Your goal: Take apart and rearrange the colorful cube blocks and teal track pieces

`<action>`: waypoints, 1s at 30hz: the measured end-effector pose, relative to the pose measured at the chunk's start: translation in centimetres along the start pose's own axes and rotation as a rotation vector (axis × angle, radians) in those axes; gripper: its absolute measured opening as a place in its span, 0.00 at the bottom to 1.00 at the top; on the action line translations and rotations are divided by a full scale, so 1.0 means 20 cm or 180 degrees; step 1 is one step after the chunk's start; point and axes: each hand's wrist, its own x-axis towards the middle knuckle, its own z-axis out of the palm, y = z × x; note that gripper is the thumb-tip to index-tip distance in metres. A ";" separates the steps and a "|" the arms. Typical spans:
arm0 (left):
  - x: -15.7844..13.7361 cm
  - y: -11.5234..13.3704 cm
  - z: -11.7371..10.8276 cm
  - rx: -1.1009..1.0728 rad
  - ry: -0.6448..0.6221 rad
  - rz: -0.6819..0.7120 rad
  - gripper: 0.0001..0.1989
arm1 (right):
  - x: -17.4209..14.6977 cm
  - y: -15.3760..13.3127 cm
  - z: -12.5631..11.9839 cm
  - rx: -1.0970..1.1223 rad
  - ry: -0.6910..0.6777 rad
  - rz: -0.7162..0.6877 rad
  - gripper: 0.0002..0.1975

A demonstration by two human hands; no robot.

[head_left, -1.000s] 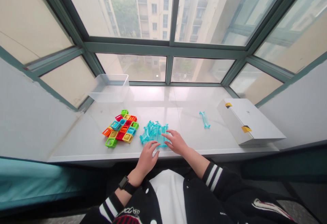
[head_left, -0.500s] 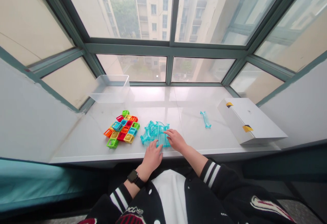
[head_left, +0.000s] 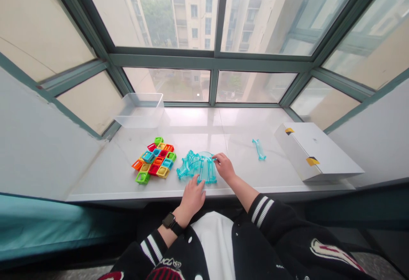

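Observation:
A pile of see-through turquoise plastic track pieces [head_left: 191, 165] lies on the white sill in front of me, some curved and some straight. My right hand [head_left: 225, 167] pinches the end of one turquoise track piece [head_left: 209, 165] at the right side of this pile. At its front edge, my left hand [head_left: 193, 194] rests with fingers apart, the fingertips touching or very near the pieces. A dark watch sits on the left wrist. Where one clear piece ends and another begins is hard to make out.
Left of the pile is a cluster of red, yellow, green, blue and orange square blocks [head_left: 156, 160]. A clear plastic bin [head_left: 140, 116] stands behind them by the window. One single turquoise piece [head_left: 259, 149] lies to the right, before a white box [head_left: 322, 152] with yellow-black tabs.
My right hand has shifted a little to the right, and the turquoise piece at its fingertips has moved with it. The left hand stays at the pile's front. The view has shifted slightly.

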 end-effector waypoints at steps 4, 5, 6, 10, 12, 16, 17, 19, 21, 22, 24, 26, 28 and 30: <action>0.00 0.00 0.00 0.0043 -0.0049 -0.0008 0.24 | 0.06 -0.01 -0.03 -0.0256 0.0129 -0.0120 0.14; -0.01 0.00 0.00 0.0049 -0.0062 -0.0025 0.25 | 0.07 -0.02 -0.04 -0.0298 0.0165 -0.0133 0.14; -0.01 0.00 0.00 0.0048 -0.0071 -0.0043 0.25 | 0.08 -0.02 -0.05 -0.0328 0.0207 -0.0139 0.15; -0.01 -0.01 0.02 -0.0010 -0.0056 -0.0063 0.26 | 0.12 -0.01 -0.10 -0.0212 0.0559 -0.0035 0.16; -0.01 -0.01 0.03 -0.0069 -0.0023 -0.0060 0.26 | 0.12 0.00 -0.12 0.0060 0.0736 0.0154 0.15; -0.01 -0.03 0.05 -0.0242 0.0108 -0.0095 0.27 | 0.05 0.01 -0.18 0.1149 0.0768 0.0940 0.13; -0.02 -0.03 0.06 -0.0309 0.0154 -0.0102 0.27 | 0.02 0.01 -0.20 0.1449 0.0749 0.1121 0.15; -0.01 -0.04 0.05 -0.0486 0.0262 -0.0095 0.27 | -0.04 0.00 -0.24 0.1886 0.0739 0.1347 0.20; -0.01 -0.02 0.01 -0.0735 0.0401 -0.0050 0.25 | -0.11 -0.02 -0.28 0.2071 0.0733 0.1413 0.23; 0.00 -0.01 -0.02 -0.0897 0.0483 -0.0014 0.24 | -0.14 -0.04 -0.29 0.2105 0.0725 0.1421 0.23; 0.03 0.04 -0.09 -0.1304 0.0626 0.0075 0.22 | -0.20 -0.07 -0.31 0.2110 0.0682 0.1411 0.24; 0.06 0.10 -0.18 -0.1785 0.0647 0.0173 0.22 | -0.24 -0.12 -0.30 0.2068 0.0619 0.1349 0.23; 0.08 0.17 -0.24 -0.2254 0.0626 0.0257 0.24 | -0.26 -0.17 -0.28 0.2005 0.0543 0.1231 0.21; 0.10 0.22 -0.28 -0.2629 0.0634 0.0328 0.27 | -0.28 -0.23 -0.26 0.1917 0.0493 0.1051 0.19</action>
